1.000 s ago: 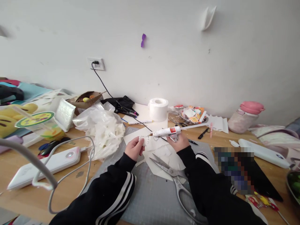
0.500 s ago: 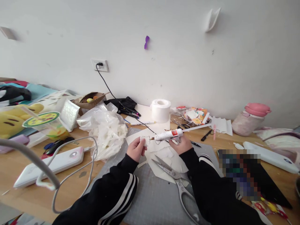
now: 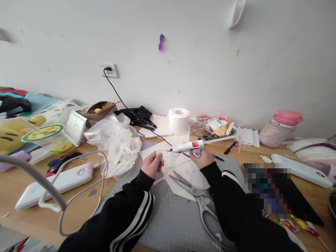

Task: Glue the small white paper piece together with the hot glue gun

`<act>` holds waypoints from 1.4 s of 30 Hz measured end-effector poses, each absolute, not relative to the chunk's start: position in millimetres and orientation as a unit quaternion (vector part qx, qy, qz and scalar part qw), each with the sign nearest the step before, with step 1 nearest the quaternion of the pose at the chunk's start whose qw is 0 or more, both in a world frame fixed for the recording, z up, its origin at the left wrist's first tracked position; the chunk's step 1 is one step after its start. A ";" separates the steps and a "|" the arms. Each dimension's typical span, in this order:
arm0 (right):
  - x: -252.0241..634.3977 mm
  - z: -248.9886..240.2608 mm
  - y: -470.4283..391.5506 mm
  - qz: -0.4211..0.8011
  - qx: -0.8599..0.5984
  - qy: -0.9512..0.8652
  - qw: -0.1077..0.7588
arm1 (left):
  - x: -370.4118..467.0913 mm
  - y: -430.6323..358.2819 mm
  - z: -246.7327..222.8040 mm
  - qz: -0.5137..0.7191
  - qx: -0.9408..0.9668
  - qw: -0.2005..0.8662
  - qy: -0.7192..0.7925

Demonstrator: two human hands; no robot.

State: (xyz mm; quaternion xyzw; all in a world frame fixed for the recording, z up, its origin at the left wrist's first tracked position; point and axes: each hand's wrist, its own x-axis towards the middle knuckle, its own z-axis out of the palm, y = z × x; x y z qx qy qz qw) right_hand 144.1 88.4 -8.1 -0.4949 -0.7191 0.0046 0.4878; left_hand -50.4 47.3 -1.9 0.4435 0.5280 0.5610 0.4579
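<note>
White piece: the small white piece (image 3: 162,154) sat mid-table, held up over the paper scraps (image 3: 187,169), pinched between thumb and finger of my left hand (image 3: 151,164).
Glue gun: my right hand (image 3: 203,158) was wrapped round the glue gun (image 3: 183,147), nozzle pointing left. Tip was right by the piece's edge, couldn't tell if touching. Couldn't make out my trigger finger either.
Burn risk: assuming it was hot, one slip left and I'd have cooked my fingertips, given how short my grip was.
Drips: a heavy squeeze could've strung glue onto the scraps below.
Cord: the black cord (image 3: 115,87) ran from the far-left wall socket (image 3: 111,70) towards the gun, so a snag could've yanked my aim.
Glue stick: the long pale stick (image 3: 222,139) poked out right, towards the pens, easy to bump if I'd swung round.
Scissors: big scissors (image 3: 194,191) lay on the near side, partly under my right sleeve, so dropping that arm might've shoved them.
Room: most space was near me, on the grey mat (image 3: 165,217) between my sleeves. Plastic bag (image 3: 118,154) crowded the left, paper roll (image 3: 179,122) the far side, tablet (image 3: 301,206) the right.
</note>
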 end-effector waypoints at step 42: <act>151.0 -10.7 95.6 -0.038 -0.461 -0.767 0.444 | -51.3 45.6 0.1 0.566 0.448 0.434 0.540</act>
